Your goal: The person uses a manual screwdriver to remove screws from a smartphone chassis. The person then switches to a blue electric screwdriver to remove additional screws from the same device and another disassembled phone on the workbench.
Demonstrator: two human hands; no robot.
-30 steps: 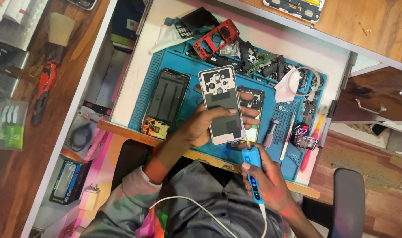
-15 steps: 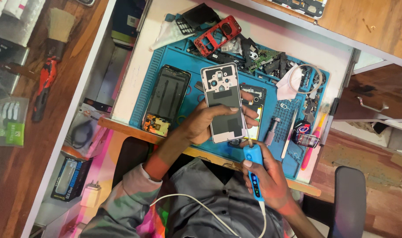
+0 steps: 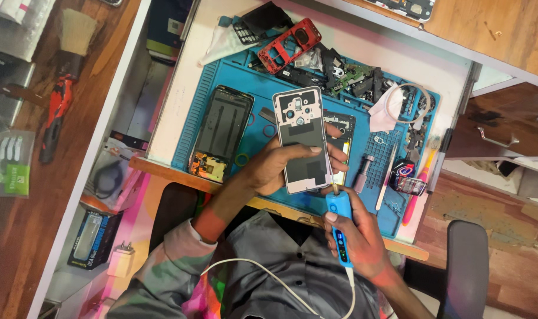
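Overhead view of a phone repair in progress. The left hand (image 3: 275, 168) grips a pale grey phone back cover (image 3: 303, 139), inner face up, above the blue work mat (image 3: 263, 88) near the front edge of the surface (image 3: 192, 88). The cover is rectangular with rounded corners; its upper part carries round camera cut-outs, its middle a dark rectangular patch. The right hand (image 3: 354, 236) is closed around a blue pen-shaped electric screwdriver (image 3: 338, 221), its tip touching the cover's lower right corner; a white cable (image 3: 269, 274) trails from its rear end across the person's grey shirt.

Counts: one cover in hand; one dark phone frame (image 3: 221, 130) lying on the mat to the left; one further phone body (image 3: 339, 139) partly hidden beneath the held cover; one red phone housing (image 3: 289, 44) at the mat's far edge.

The mat's moulded upper compartments hold a heap of small dark parts and circuit boards (image 3: 351, 80), too small to count. A white cloth (image 3: 384, 109) lies beside them.
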